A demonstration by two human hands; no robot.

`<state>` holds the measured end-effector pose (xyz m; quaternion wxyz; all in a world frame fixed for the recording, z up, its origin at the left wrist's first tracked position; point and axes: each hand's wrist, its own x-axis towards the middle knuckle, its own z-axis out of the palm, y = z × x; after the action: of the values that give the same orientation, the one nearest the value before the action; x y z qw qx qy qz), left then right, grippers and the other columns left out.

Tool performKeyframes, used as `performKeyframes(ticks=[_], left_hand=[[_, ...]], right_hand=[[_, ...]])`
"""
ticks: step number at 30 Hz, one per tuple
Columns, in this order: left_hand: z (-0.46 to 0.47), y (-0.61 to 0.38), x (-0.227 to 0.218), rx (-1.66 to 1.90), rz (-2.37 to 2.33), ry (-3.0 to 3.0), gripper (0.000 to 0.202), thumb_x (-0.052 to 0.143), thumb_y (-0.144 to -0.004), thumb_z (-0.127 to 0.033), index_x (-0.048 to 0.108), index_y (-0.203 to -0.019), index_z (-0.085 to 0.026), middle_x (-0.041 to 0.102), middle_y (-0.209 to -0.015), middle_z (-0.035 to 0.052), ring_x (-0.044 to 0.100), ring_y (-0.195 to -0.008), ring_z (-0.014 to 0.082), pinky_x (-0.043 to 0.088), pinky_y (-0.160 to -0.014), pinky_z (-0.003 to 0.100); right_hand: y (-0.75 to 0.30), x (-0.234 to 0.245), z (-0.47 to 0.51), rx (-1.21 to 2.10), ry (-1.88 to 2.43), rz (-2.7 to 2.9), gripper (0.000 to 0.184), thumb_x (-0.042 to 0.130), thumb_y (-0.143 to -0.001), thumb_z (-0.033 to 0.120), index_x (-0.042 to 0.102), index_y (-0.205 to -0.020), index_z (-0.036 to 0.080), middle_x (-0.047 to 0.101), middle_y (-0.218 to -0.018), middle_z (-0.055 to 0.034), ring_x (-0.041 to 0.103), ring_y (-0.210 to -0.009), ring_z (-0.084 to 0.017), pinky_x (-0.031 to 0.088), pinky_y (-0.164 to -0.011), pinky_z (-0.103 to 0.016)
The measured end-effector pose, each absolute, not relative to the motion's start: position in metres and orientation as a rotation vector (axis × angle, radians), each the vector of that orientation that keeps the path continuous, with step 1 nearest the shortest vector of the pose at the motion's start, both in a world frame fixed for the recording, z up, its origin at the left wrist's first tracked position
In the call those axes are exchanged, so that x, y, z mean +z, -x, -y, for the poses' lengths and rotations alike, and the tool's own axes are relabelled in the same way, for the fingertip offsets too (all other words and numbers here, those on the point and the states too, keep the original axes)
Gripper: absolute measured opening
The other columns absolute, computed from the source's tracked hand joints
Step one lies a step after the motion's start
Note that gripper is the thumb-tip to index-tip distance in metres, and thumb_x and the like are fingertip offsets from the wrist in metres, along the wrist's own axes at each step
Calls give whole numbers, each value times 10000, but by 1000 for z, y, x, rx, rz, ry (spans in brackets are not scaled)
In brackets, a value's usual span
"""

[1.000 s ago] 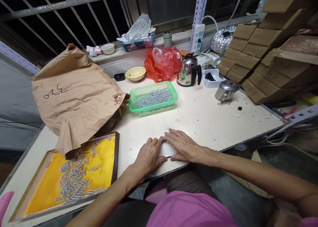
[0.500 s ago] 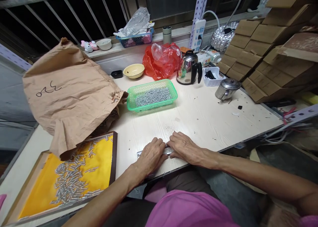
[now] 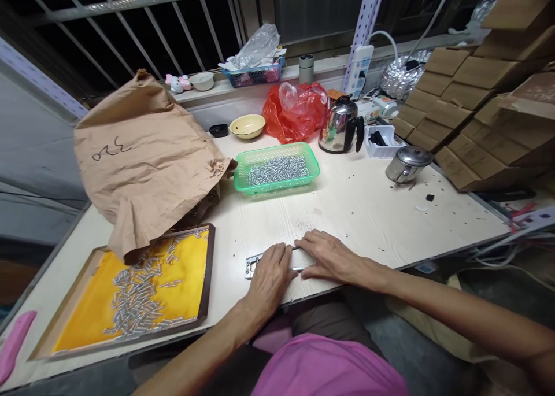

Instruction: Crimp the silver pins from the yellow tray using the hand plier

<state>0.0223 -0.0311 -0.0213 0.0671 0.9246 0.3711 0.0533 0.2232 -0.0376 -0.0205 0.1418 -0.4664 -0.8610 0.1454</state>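
A long, flat metal piece [image 3: 252,265] with a cut-out and small holes at its left end lies near the table's front edge. My left hand [image 3: 273,271] is over its middle-left part, fingers held together and the thumb along the near side. Gripping the right end, my right hand [image 3: 327,256] has its fingers on the far edge and its thumb on the near edge. The palms hide much of the piece. Beyond my hands stands a green plastic basket [image 3: 277,190] of small metal screws or pins [image 3: 280,169].
At left, a wooden tray [image 3: 207,271] with a yellow lining holds slim metal parts [image 3: 134,300], partly under a brown paper bag [image 3: 147,153]. A kettle [image 3: 340,127], lidded metal cup [image 3: 407,165] and stacked cardboard boxes [image 3: 451,107] stand at right. A pink handle [image 3: 16,344] lies far left.
The view has shifted, so the scene sits farther right. More of the metal piece's broad face and its left-end cut-out show now. Both hands remain on it.
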Motion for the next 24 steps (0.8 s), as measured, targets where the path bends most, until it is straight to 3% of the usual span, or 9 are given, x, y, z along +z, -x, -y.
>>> performKeyframes(ticks=[2, 6, 10, 14, 17, 21, 24], left_hand=[[46, -17, -31, 291, -1123, -2786, 346, 469, -891, -197, 456, -1231, -131, 464, -1325, 171, 415, -1249, 289, 430, -980, 462], [72, -15, -45, 364, -1072, -2742, 351, 410, -906, -151, 465, -1253, -162, 486, -1343, 137, 392, -1294, 267, 422, -1019, 460], [84, -23, -43, 408, -1095, -2687, 336, 394, -921, -184, 484, -1245, -178, 570, -1268, 108, 475, -1235, 251, 407, -1033, 497], [86, -25, -40, 422, -1121, -2672, 343, 399, -913, -171, 486, -1244, -143, 564, -1273, 129, 473, -1238, 258, 398, -1040, 494], [89, -25, -44, 433, -1123, -2642, 368, 427, -897, -174, 471, -1261, -133, 573, -1251, 143, 496, -1210, 276, 429, -1005, 493], [106, -22, -45, 454, -1158, -2563, 287, 470, -886, -219, 547, -1155, -157, 678, -1016, 119, 642, -950, 259, 548, -800, 413], [121, -8, -32, 661, -862, -2665, 291, 495, -880, -211, 531, -1165, -162, 669, -1056, 99, 615, -1009, 222, 515, -875, 346]], right_hand=[[-228, -11, 34, 523, 1303, 2510, 465, 589, -822, 505, 556, -1117, 147, 555, -972, -91, 496, -911, -218, 397, -783, -332], [-226, -15, 21, 515, 1311, 2489, 237, 456, -938, 312, 607, -1028, 153, 568, -930, -79, 499, -904, -191, 393, -795, -311], [-212, -26, -6, 364, 1458, 2476, 180, 507, -915, 272, 633, -869, 153, 589, -878, -70, 487, -871, -197, 374, -764, -321], [-190, -14, -25, 235, 1540, 2526, 121, 555, -881, 236, 643, -895, 155, 594, -925, -91, 461, -920, -226, 348, -748, -339], [-162, 1, -15, 225, 1171, 2745, 119, 546, -880, 217, 649, -929, 184, 579, -973, -87, 437, -926, -221, 335, -728, -336], [-124, 13, 8, 327, 562, 2961, 95, 612, -829, 231, 646, -741, 238, 580, -924, -36, 413, -954, -218, 314, -705, -329], [-110, 12, 14, 272, 372, 2990, 98, 644, -767, 185, 614, -676, 205, 577, -891, -48, 414, -951, -219, 302, -707, -336]])
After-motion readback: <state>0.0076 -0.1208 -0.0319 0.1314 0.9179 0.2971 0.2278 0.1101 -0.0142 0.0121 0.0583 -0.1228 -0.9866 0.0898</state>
